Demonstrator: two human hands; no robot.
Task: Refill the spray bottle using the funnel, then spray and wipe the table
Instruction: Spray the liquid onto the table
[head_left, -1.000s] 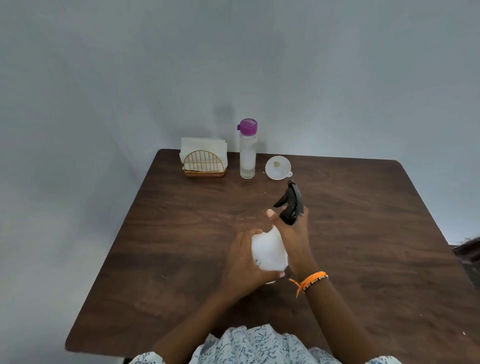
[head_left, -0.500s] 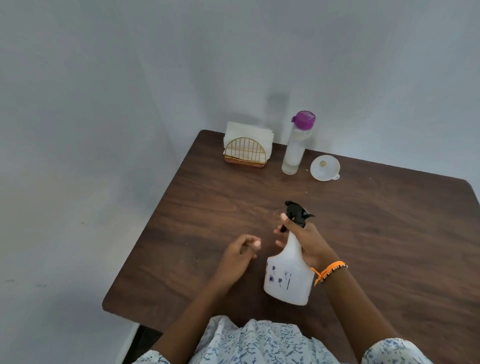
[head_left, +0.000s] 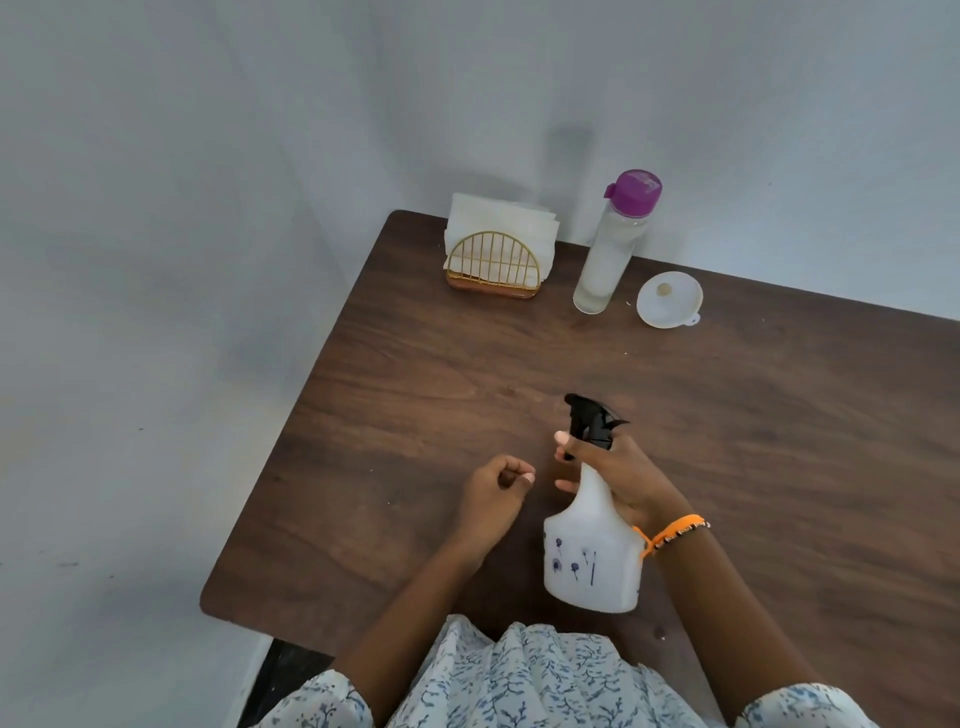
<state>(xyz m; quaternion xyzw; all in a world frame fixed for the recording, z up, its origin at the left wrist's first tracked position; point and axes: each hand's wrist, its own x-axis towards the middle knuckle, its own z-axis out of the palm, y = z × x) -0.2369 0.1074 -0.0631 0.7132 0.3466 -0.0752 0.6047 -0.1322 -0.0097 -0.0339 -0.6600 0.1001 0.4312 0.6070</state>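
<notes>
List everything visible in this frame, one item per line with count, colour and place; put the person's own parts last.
table: 1, dark brown wood, fills the lower right, against a pale wall
napkin holder: 1, gold wire, far left corner of the table
napkins: 1 stack, white, standing in the holder
water bottle: 1, clear with purple cap, upright right of the holder
funnel: 1, white, lying right of the bottle
spray bottle: 1, white with black trigger head, held near the front edge
bracelet: 1, orange, right wrist
left hand: loosely curled, holding nothing
right hand: gripping the spray bottle neck
</notes>
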